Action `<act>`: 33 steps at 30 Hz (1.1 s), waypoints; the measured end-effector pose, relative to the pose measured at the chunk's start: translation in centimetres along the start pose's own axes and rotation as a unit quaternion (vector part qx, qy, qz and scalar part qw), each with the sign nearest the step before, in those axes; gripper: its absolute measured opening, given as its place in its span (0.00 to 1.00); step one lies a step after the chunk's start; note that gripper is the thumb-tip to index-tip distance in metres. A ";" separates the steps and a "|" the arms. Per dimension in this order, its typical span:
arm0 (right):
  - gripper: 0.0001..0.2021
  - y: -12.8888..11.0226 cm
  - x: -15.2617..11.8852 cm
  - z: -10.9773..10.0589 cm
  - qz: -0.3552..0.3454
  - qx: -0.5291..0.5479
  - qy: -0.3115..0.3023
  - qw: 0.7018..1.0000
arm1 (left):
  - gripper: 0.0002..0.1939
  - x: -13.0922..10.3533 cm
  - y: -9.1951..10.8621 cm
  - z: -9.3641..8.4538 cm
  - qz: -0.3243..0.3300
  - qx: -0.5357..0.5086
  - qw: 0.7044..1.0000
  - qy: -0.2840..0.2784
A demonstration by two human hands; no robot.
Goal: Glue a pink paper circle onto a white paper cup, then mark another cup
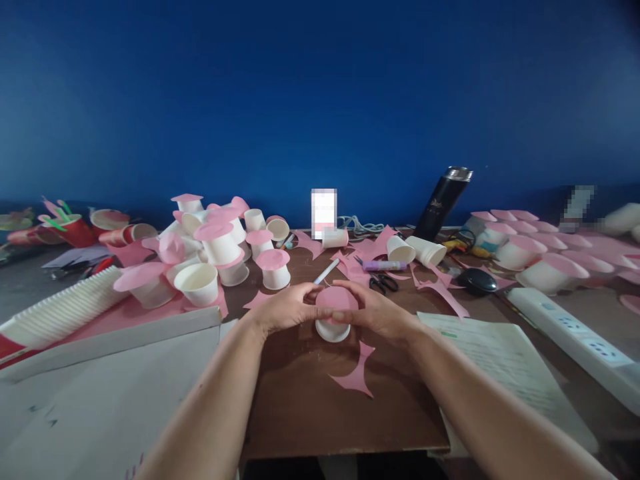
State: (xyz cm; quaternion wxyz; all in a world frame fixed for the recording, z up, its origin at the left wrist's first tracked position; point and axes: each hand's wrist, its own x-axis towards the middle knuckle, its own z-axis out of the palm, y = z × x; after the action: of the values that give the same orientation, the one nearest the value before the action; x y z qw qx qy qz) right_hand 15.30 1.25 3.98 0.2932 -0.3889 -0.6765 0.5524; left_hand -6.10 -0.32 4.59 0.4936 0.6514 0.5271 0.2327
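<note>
In the head view, the brown board [300, 400] is the landmark. Its near edge runs across just above the bottom of the picture, and its right edge is overlapped by a sheet of printed paper [505, 363]. The only open stretch of board lies toward the near edge, between the two forearms, broken by one pink paper scrap [357, 373]. Left of the board, a white cardboard sheet [100, 393] slopes toward the viewer, with a long lying stack of paper cups [60, 310] at its far end. At the board's far-left side, finished cups with pink tops [220, 243] crowd together. The far side holds scissors [383, 283], a purple glue stick [384, 265], a white pen [326, 272] and more pink offcuts. Beyond the right edge lie a white power strip [575, 340] and a black mouse [477, 280], with a dark flask [443, 203] leaning at the blue wall.

At the board's middle stands a small white paper cup [333, 327], upside down, capped by a round pink paper disc [336, 299]. The left hand [285, 308] and right hand [373, 310] cup it from either side, fingers curled against the disc's rim, thumbs on the near side, pressing the disc onto the cup.
</note>
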 end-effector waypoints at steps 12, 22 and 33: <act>0.27 -0.1 0.0 -0.5 -0.015 -0.017 0.001 1.000 | 0.36 -0.3 0.6 -0.1 0.005 -0.059 0.998 -0.029; 0.21 -0.2 0.1 -0.7 0.017 0.065 -0.032 0.997 | 0.31 -0.3 0.7 0.0 -0.013 -0.099 0.994 -0.035; 0.19 0.4 0.3 -1.0 -0.011 0.018 0.026 0.999 | 0.31 -0.2 0.1 0.0 -0.020 -0.111 0.993 -0.023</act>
State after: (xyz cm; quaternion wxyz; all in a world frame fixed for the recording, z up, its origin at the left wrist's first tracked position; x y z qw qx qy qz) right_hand 16.01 2.06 3.77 0.3235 -0.3901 -0.6631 0.5509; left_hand -6.10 -0.46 4.76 0.5796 0.5873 0.4990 0.2650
